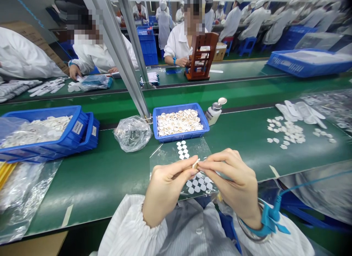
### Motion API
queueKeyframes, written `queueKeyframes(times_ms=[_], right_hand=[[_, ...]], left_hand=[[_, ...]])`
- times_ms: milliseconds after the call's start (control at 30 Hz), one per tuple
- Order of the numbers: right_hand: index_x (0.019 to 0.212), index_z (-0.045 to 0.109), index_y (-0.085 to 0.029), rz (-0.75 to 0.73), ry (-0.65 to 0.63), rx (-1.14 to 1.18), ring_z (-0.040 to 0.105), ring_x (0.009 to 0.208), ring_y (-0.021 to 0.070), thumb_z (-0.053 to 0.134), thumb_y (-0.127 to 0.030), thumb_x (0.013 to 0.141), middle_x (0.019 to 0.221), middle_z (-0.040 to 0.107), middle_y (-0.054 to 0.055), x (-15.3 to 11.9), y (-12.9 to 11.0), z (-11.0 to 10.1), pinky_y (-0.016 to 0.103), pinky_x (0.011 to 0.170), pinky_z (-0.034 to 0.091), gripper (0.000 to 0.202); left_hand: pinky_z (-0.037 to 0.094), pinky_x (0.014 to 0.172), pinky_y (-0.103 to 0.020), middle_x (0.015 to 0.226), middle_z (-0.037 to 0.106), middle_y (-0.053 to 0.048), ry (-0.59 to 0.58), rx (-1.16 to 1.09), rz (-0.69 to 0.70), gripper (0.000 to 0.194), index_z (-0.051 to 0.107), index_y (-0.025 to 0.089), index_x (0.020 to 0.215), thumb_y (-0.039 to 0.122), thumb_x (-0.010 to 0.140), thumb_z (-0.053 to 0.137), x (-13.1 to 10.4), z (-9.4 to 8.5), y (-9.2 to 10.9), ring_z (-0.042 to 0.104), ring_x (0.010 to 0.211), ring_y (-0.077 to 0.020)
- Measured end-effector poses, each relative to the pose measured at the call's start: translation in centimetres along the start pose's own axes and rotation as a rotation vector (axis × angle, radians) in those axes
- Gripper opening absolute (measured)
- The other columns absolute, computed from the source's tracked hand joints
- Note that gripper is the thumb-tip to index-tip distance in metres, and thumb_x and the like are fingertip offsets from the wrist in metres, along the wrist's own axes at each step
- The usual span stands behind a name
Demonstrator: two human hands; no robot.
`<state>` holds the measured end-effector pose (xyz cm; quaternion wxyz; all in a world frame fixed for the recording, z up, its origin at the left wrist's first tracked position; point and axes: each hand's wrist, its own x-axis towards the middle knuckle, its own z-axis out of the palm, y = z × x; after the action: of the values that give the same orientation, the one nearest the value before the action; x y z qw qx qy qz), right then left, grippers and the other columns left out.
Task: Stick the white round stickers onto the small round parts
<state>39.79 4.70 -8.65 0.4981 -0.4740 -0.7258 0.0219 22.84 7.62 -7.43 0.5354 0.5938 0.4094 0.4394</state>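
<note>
Both my hands meet above a clear plastic sheet (162,157) near the table's front edge. Between thumb and forefinger, my left hand (167,186) pinches a small whitish piece (195,163). The fingertips of my right hand (233,182) close on the right side of that same piece. Round white stickers (183,150) lie in rows on the sheet, some above my fingers and more (199,183) below them. Just beyond the sheet is a blue tray (180,137) full of small round white and tan pieces. A blue band circles my right wrist.
A bottle (213,113) with its lid up stands right of the tray, and a crumpled plastic bag (132,134) lies left. Blue bins (41,145) sit far left. Loose white pieces (291,133) are scattered right. Behind a metal post (118,54), people work across the bench.
</note>
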Motion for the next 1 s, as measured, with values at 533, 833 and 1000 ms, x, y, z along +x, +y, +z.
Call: queueKeyframes(times_ms=[533, 833, 1000], right_hand=[[0.084, 0.061, -0.021, 0.073, -0.163, 0.105, 0.059, 0.077, 0.0113, 0.067, -0.011, 0.086, 0.08, 0.065, -0.004, 0.9, 0.1, -1.5, 0.031, 0.072, 0.041, 0.012], [0.083, 0.058, -0.021, -0.038, -0.121, 0.059, 0.06, 0.075, 0.0125, 0.065, -0.011, 0.086, 0.077, 0.064, -0.003, 0.9, 0.3, -1.3, 0.032, 0.073, 0.039, 0.012], [0.086, 0.064, -0.022, -0.031, -0.066, 0.035, 0.06, 0.071, 0.0133, 0.068, -0.013, 0.086, 0.075, 0.065, -0.002, 0.7, 0.2, -1.5, 0.034, 0.071, 0.039, 0.01]], left_hand=[[0.06, 0.07, -0.013, 0.094, 0.078, -0.001, -0.038, 0.191, 0.207, 0.028, 0.076, 0.021, 0.104, 0.007, 0.08, 0.07, -0.6, 0.2, 0.4, 0.075, 0.07, -0.0124], [0.061, 0.066, -0.017, 0.081, 0.079, 0.004, -0.04, 0.097, 0.077, 0.029, 0.077, 0.029, 0.101, 0.011, 0.078, 0.072, -0.8, 0.5, 0.7, 0.075, 0.068, -0.0144], [0.061, 0.067, -0.018, 0.088, 0.079, 0.003, -0.021, 0.157, 0.117, 0.028, 0.077, 0.029, 0.102, 0.013, 0.079, 0.073, -0.8, 0.5, 0.7, 0.075, 0.069, -0.0147]])
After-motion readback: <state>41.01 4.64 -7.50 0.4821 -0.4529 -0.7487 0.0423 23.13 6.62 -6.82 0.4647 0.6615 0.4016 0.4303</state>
